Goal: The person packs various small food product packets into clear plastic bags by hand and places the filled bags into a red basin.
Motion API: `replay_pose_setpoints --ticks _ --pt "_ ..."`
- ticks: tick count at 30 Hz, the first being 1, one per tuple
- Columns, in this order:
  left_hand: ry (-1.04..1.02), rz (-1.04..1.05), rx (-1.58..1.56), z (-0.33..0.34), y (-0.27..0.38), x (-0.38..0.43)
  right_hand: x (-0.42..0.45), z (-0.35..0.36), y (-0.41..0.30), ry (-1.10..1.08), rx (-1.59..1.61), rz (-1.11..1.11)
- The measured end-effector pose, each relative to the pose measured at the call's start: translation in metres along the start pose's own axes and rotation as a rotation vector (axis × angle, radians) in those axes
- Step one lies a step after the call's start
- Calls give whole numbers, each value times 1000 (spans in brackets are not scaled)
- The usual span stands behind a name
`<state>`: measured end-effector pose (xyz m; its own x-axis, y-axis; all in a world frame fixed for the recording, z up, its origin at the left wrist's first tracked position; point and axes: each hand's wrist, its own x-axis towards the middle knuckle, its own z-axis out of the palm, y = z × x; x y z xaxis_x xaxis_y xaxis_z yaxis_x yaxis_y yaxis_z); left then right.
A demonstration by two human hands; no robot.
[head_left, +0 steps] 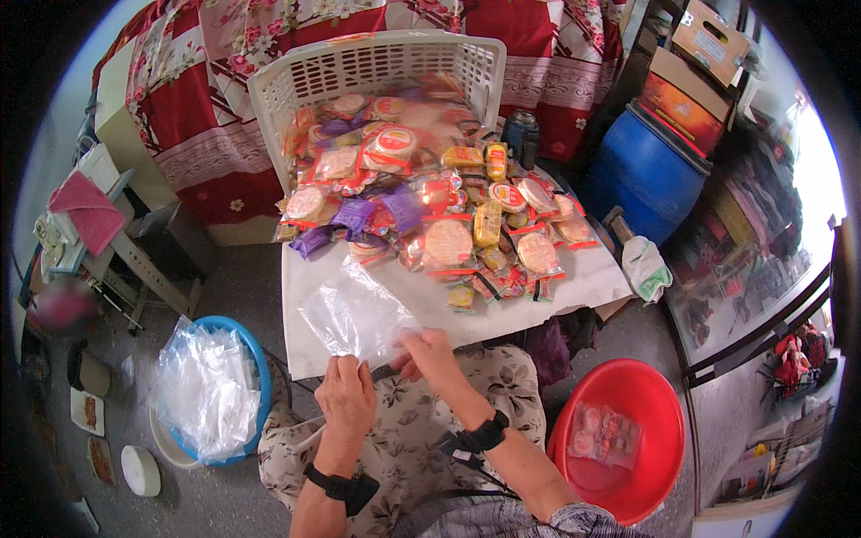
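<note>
Both hands hold a clear plastic bag [360, 313], which looks flat and empty, over the near left edge of a white-covered table [303, 350]. My left hand [346, 397] pinches its near edge. My right hand [427, 360] has its fingers on the bag's right side. Beyond the bag lies a heap of wrapped snacks: round wafers in clear packets with red edges [448, 243], purple packets [353, 214] and yellow packets [487, 224]. The heap spills out of a tipped white plastic basket [377, 54].
At the left, a blue basin [264, 403] holds many clear bags [208, 397]. A red basin [649, 437] on the right holds a filled clear bag [604, 435]. Behind stand a dark flask [521, 138] and a blue barrel [639, 171]. A small table with a pink cloth [87, 208] is far left.
</note>
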<state>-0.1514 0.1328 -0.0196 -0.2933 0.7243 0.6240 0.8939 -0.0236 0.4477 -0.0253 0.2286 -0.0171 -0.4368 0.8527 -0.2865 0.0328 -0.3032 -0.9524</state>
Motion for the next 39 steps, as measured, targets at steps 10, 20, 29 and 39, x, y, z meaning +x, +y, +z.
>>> replay_pose_setpoints --ticks 10,20,29,39 --pt "-264 -388 -220 -3 -7 0 7 1 -13 -70 -65 -20" --pt "78 -429 -275 -5 -13 3 20 -18 -37 -332 -554 16" --pt "132 -378 -211 -6 -26 5 54 -50 -59 575 -1180 -686" --pt "166 -425 -152 -9 -35 6 88 -45 -51 573 -1362 -735"
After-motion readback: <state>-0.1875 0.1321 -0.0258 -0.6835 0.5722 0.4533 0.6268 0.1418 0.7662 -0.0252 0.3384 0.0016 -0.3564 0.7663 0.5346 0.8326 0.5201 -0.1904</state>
